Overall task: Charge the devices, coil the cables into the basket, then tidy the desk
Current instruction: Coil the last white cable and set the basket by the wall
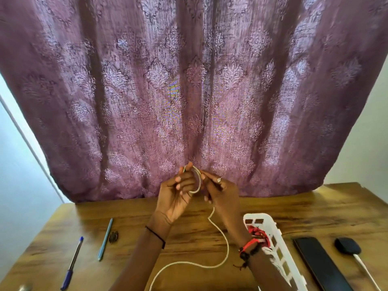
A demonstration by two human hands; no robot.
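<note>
Both hands are raised above the wooden desk [189, 238], in front of the curtain. My left hand [177, 195] grips one end of a white cable [224, 244], which loops over its fingers. My right hand [220, 192] pinches the same cable just beside the loop. The rest of the cable hangs down, curves across the desk and runs off the bottom edge. A white plastic basket [273, 242] with a red cable [259, 234] inside stands right of my right forearm. A black phone [319, 263] lies further right.
A dark charger plug [346, 245] with a white lead [365, 271] lies at the far right. Two blue pens [72, 263] [105, 238] and a small dark object [113, 236] lie on the left. A purple curtain [189, 91] hangs behind the desk.
</note>
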